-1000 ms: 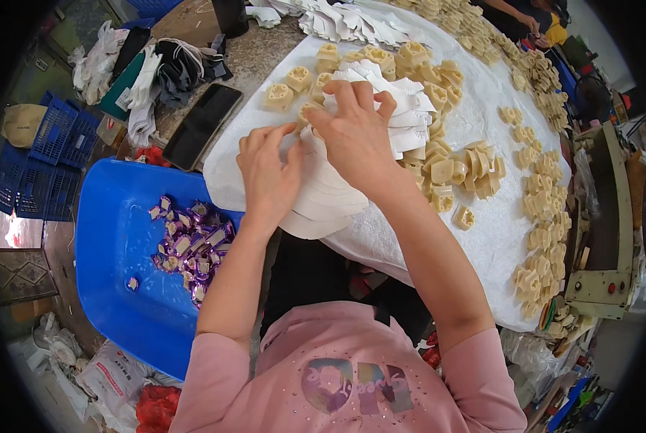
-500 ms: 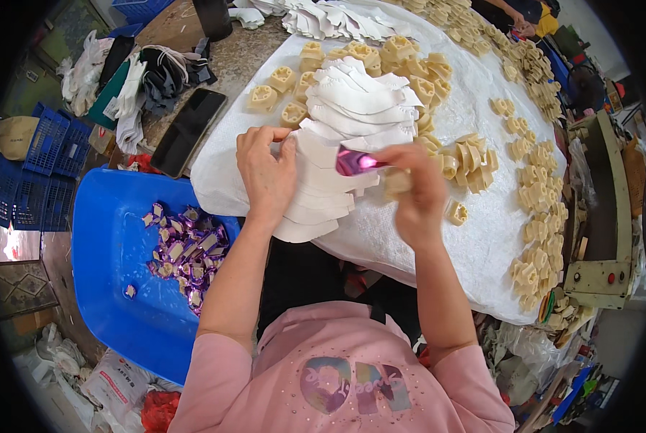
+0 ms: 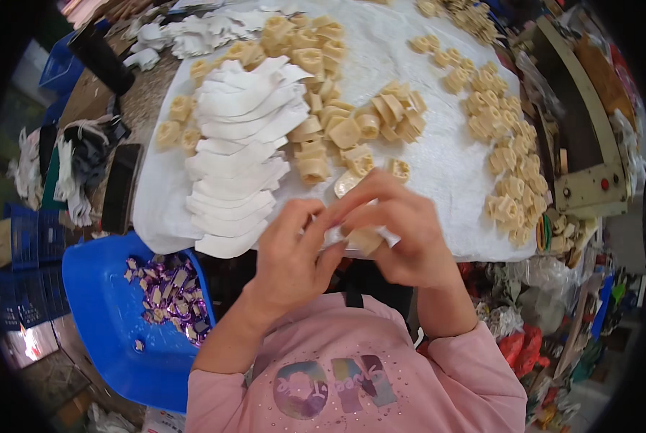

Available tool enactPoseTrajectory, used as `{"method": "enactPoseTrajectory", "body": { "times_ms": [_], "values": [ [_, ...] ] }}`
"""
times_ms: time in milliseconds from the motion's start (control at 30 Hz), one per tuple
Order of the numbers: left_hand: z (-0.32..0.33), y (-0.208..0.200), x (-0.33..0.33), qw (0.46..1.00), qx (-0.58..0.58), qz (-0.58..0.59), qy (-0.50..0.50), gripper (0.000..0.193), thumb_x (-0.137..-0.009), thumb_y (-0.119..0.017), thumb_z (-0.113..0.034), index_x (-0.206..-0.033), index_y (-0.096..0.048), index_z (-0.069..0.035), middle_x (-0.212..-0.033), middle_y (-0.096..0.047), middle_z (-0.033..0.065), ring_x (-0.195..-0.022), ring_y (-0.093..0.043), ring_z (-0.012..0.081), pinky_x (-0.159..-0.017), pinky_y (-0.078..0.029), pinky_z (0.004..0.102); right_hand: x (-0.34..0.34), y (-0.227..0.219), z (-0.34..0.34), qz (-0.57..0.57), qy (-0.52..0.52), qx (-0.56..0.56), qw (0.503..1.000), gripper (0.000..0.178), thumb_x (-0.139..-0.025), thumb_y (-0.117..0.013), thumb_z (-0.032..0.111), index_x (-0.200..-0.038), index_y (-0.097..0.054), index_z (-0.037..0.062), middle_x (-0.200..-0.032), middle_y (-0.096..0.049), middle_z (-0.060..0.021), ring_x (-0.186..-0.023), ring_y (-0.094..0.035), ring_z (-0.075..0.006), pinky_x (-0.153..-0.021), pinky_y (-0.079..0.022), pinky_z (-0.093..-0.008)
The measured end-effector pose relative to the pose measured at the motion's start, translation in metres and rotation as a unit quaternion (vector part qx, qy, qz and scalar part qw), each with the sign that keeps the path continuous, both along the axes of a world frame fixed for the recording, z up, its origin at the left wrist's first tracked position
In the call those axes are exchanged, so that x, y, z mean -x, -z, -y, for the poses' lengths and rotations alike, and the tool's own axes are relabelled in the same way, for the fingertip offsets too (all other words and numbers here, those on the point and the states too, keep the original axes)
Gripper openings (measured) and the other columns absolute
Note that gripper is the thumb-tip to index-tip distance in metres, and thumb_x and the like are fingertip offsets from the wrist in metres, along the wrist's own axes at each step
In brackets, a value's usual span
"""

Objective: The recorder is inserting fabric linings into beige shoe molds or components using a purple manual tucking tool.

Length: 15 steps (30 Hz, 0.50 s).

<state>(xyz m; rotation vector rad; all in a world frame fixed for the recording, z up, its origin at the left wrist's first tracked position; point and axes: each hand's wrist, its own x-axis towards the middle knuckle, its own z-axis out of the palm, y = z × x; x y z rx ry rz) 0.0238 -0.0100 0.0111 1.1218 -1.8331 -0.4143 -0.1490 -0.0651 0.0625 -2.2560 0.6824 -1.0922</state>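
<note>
In front of my chest my two hands work together on a small beige moulded block [image 3: 365,239] with a thin white-faced strip [image 3: 389,235] around or against it. My left hand [image 3: 288,252] pinches at the left side of these. My right hand [image 3: 406,234] curls its fingers over the right side. The fingers hide how far the strip wraps. To the left on the white cloth lies a fanned, overlapping stack of white cut sheets [image 3: 236,169]. Several beige blocks [image 3: 312,155] are heaped beside and behind that stack, with a looser group [image 3: 395,112] farther right.
A blue tub [image 3: 99,310] at my left holds several purple shiny wrapped pieces [image 3: 175,296]. A black phone [image 3: 123,184] and a dark cylinder [image 3: 101,61] lie at the table's left. More beige blocks [image 3: 511,144] line the right edge of the white cloth [image 3: 446,195], near a pale metal frame [image 3: 583,123].
My left hand has left the white stack and come to meet my right hand near my chest. A beige block now shows between them. The view has shifted to the right.
</note>
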Motion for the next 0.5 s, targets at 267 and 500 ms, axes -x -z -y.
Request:
{"method": "enactPoseTrajectory", "body": {
  "times_ms": [267,500],
  "values": [
    [-0.007,0.031,0.017,0.848,-0.358,-0.39,0.018,0.037,-0.101,-0.039,-0.024,-0.117,-0.056,0.004,-0.077,-0.056,0.0059,-0.052,-0.039,0.0062,-0.046,-0.03,0.0207,0.068,0.07,0.035,-0.197,0.272,0.081,0.938,0.037,-0.064,-0.062,-0.005,-0.1,-0.063,0.0022,-0.105,-0.057,-0.0116,-0.097,-0.051,-0.0313,-0.08,-0.046,-0.0359],
    [-0.008,0.03,0.029,0.703,-0.396,-0.59,0.024,0.037,-0.1,-0.041,-0.022,-0.124,-0.046,0.005,-0.078,-0.056,0.0067,-0.059,-0.046,0.0096,-0.047,-0.035,0.0234,0.077,0.104,0.006,-0.052,0.296,-0.093,0.949,0.046,-0.065,-0.057,-0.009,-0.109,-0.06,0.0046,-0.104,-0.056,-0.013,-0.1,-0.049,-0.0307,-0.09,-0.039,-0.0386]
  ]
}}
